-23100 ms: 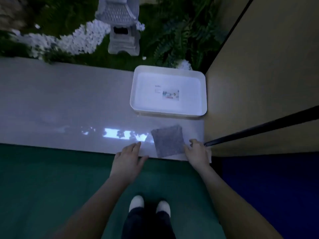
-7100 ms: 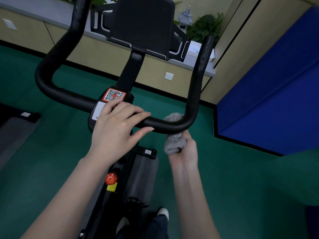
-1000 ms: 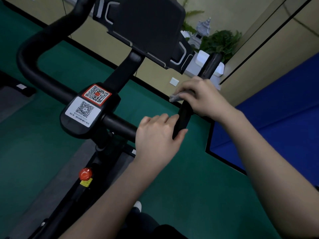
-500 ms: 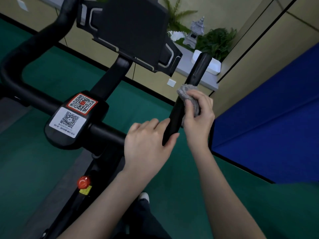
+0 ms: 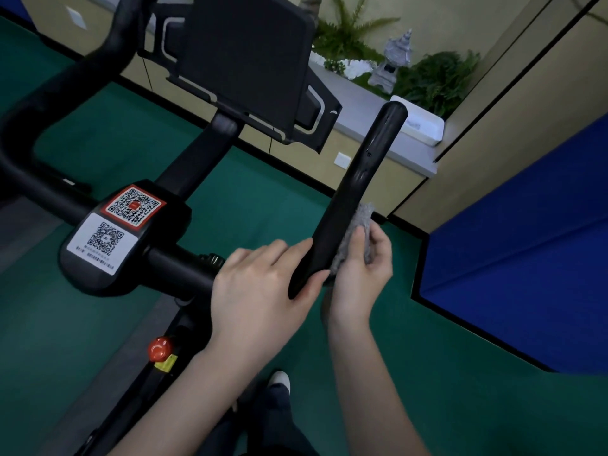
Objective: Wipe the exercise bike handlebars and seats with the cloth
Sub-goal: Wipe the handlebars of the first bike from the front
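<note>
The black exercise bike handlebar [image 5: 358, 179] curves from a centre clamp up to a right-hand prong that points away from me. My right hand [image 5: 362, 274] holds a grey cloth [image 5: 358, 225] against the right side of that prong, low down near the bend. My left hand [image 5: 260, 287] grips the bar at the bend, thumb on the prong's left side. The left prong [image 5: 108, 54] rises at the upper left. No seat is in view.
A black tablet holder [image 5: 243, 60] stands above the clamp, which carries QR stickers [image 5: 115, 225]. A red knob [image 5: 160, 348] sits on the frame below. A grey ledge holds a white tray [image 5: 424, 126] and plants. Green floor, blue wall pad [image 5: 526, 241] at right.
My right hand has slid the cloth down the right prong from near its upper part to just above the bend. The left hand has kept its hold at the bend.
</note>
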A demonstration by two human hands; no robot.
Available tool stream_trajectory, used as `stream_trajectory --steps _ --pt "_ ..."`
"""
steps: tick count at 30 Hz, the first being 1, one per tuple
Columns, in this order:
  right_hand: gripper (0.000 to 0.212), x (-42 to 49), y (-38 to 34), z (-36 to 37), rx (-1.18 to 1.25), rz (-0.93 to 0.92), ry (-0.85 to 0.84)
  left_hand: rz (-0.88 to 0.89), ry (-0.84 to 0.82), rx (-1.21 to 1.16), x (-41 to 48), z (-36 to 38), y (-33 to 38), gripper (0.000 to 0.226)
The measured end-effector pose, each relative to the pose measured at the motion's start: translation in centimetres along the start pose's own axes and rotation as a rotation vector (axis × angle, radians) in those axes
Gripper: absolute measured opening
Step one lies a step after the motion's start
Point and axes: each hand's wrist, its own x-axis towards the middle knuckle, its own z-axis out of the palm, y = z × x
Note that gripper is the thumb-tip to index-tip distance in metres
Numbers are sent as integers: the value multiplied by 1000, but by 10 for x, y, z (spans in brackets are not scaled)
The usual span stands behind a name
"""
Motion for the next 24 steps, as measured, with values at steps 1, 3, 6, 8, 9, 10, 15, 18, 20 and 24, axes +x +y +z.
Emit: stream_trajectory --steps 1,3,6,8,9,10,15,18,20,24 --pt "13 5 0 4 69 106 4 0 -3 3 0 0 0 38" --pt "13 10 -1 10 164 236 -30 4 -10 11 0 -1 -1 37" --pt "15 5 2 1 202 323 -163 9 -12 11 0 -1 -1 36" --pt "17 5 0 -5 224 406 -257 6 -20 13 -1 -1 -1 36" --pt "18 9 -2 -6 233 439 -290 4 -25 14 -1 -1 0 36" --pt "18 14 -4 -5 241 458 -307 2 -32 14 0 -1 0 36" --pt "20 14 -5 -12 218 436 -409 -21 -83 -6 1 -5 0 38" --pt "19 11 -3 -19 198 395 -452 -49 -134 -38 6 -8 5 45" --pt "18 18 -3 -15 210 368 -432 -87 -149 -47 14 -10 10 49" --pt "23 23 -3 -12 255 408 -470 -133 -183 -67 37 -7 21 53"
